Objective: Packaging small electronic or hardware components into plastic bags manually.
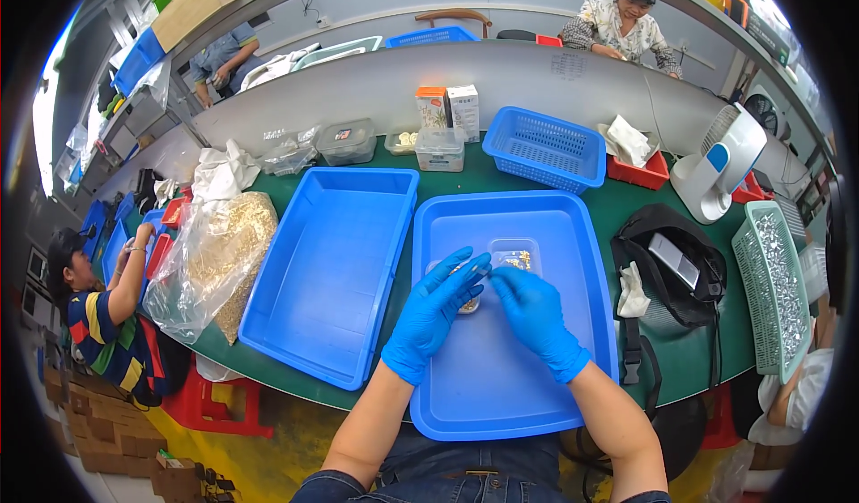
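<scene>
Over the blue tray (514,387) in front of me, my two blue-gloved hands meet at the fingertips. My left hand (428,311) has its fingers drawn together around a tiny pale piece too small to name. Pinched closed beside it, my right hand (534,313) touches the same spot; its fingertips partly hide what is held. Just beyond the hands sits a small clear container (517,245) with small gold and white pieces inside. Another small container with gold-coloured pieces (469,306) shows partly under my left hand.
To the left lie a second blue tray (331,270) and a clear bag of small gold pieces (242,257). Behind are a blue basket (546,149), clear boxes and a white fan (720,167). A black bag (671,261) and green basket (774,279) stand right. Co-workers sit nearby.
</scene>
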Available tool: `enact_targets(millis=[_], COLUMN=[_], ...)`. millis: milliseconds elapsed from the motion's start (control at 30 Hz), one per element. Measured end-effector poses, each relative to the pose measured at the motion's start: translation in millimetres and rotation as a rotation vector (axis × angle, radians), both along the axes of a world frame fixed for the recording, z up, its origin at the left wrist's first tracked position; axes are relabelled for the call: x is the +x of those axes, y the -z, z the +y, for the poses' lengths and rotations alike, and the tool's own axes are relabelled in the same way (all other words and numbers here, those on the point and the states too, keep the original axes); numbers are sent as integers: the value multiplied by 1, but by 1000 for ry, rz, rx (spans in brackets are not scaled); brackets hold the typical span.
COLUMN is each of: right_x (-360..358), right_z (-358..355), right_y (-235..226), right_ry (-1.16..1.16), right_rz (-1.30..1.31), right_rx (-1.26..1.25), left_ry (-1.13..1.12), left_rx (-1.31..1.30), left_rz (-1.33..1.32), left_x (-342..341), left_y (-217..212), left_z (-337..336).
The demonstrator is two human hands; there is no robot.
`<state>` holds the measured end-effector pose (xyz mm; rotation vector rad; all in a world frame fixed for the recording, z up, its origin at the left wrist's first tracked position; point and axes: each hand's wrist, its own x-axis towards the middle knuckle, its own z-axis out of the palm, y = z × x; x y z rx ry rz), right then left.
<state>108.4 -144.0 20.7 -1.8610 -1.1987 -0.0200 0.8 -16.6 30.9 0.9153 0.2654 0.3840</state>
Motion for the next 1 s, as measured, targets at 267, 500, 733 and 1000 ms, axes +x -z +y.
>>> enact_targets(millis=[267, 500, 733, 1000], right_x=[-4, -1, 21, 19], right_z=[1, 2, 1, -6], right_y=[1, -9, 9, 1], right_ry=[-91, -78, 124, 96], right_rz=[199, 416, 243, -4], right_rx=[-72, -109, -65, -353], left_ry=[66, 75, 147, 235], left_rx=[-69, -67, -67, 34], left_rz=[-92, -87, -119, -44], left_x=[-2, 0, 0, 1], left_y=[7, 4, 8, 11], left_z=[2, 1, 3, -5])
